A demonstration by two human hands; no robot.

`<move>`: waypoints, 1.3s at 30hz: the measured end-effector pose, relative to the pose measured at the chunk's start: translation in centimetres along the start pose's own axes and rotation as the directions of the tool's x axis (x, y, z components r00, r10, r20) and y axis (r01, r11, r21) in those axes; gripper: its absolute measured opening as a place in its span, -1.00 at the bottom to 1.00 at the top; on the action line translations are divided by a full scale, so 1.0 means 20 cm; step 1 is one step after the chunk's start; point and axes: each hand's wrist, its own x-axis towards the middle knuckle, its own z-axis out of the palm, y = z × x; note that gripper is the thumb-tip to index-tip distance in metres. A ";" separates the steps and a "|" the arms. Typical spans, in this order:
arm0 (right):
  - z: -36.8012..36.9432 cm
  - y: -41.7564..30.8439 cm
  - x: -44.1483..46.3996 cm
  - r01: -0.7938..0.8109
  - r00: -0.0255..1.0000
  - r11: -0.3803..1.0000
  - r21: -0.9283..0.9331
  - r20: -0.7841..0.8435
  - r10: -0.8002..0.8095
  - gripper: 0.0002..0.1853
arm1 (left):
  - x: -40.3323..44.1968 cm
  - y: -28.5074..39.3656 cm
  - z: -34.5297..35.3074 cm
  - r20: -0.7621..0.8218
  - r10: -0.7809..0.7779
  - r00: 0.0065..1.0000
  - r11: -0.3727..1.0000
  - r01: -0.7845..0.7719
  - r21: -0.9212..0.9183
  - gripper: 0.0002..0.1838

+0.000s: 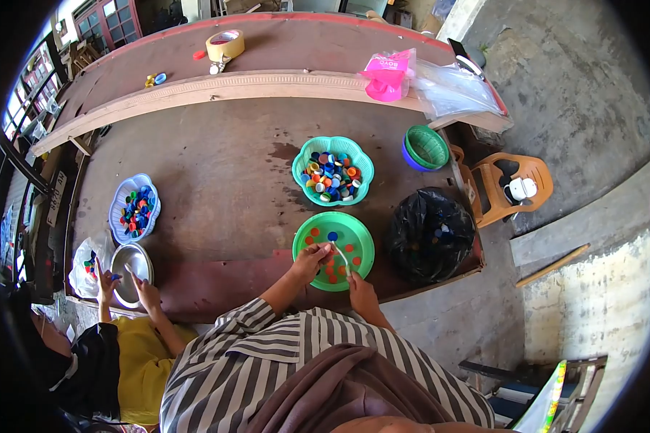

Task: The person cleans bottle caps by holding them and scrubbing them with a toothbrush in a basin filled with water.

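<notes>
A round green basin (367, 252) holds several orange-red discs and one blue cap (332, 236). My left hand (312, 261) is over the basin's left side, its fingers pinched on something small and pale. At the basin's lower right, my right hand (362, 291) grips a thin whitish tool (341, 258), whose upper end reaches toward my left fingertips. Behind the basin stands a turquoise scalloped basket (298, 173) filled with caps of many colours.
A black plastic bag (419, 234) lies right of the basin, below green and blue baskets (427, 148). At left, a co-worker's hands are over a metal bowl (146, 267), near a light-blue basket (114, 209) of caps. A raised shelf (282, 83) crosses the back.
</notes>
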 end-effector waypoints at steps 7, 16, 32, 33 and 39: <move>-0.01 -0.03 0.01 0.027 1.000 0.998 -0.059 0.002 -0.027 -0.67 | 0.02 -0.06 -0.06 -0.048 0.049 0.998 0.999 -0.050 -0.001 -0.75; 0.00 -0.09 0.34 0.063 0.998 0.929 -0.364 0.014 -0.063 -0.70 | 0.05 -0.05 -0.17 -0.133 0.035 0.990 0.999 -0.032 0.024 -0.71; -0.02 0.01 0.05 0.141 0.990 0.980 -0.137 0.023 -0.139 -0.73 | 0.05 -0.07 -0.09 -0.114 -0.011 0.993 0.999 0.006 -0.048 -0.74; -0.04 -0.04 0.03 0.075 0.994 0.986 -0.146 0.094 -0.062 -0.71 | 0.05 -0.06 -0.10 -0.098 -0.027 0.995 0.999 0.024 -0.036 -0.74; -0.02 -0.09 0.15 0.152 0.988 0.970 -0.190 0.031 -0.149 -0.73 | 0.09 -0.08 -0.15 -0.114 -0.017 0.993 0.999 0.012 -0.038 -0.76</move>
